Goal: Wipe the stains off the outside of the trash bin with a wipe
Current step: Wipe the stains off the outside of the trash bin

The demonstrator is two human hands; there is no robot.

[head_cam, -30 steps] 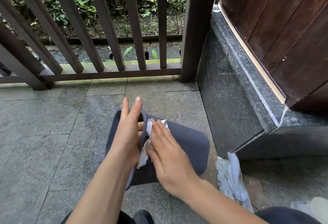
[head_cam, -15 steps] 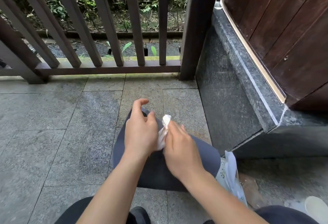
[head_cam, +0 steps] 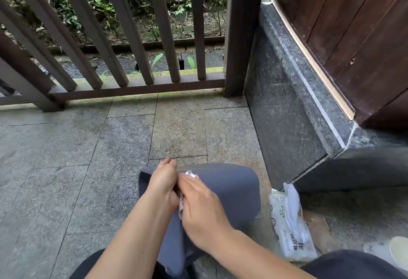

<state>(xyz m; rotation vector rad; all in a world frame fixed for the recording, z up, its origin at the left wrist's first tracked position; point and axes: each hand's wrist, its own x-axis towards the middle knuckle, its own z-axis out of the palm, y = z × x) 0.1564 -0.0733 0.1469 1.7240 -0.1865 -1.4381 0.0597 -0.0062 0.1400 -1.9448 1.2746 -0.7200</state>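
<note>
A dark blue-grey trash bin (head_cam: 234, 192) lies tipped on the stone floor in front of me, low in the middle of the view. My left hand (head_cam: 162, 185) grips its upper left edge and steadies it. My right hand (head_cam: 202, 203) presses a white wipe (head_cam: 189, 173) flat against the bin's outer wall, right beside the left hand. Only small bits of the wipe show, at my fingertips and by the palm. No stain can be made out on the visible wall.
A white pack of wipes (head_cam: 291, 223) lies on the floor to the bin's right. A dark stone step (head_cam: 287, 111) and a wooden door (head_cam: 353, 24) rise on the right. A wooden railing (head_cam: 123, 35) closes off the far side. My dark trouser knees fill the bottom edge.
The bin has been turned, so a broader face now points up. Both hands shifted with it, and my right hand with the wipe slid along the wall towards me.
</note>
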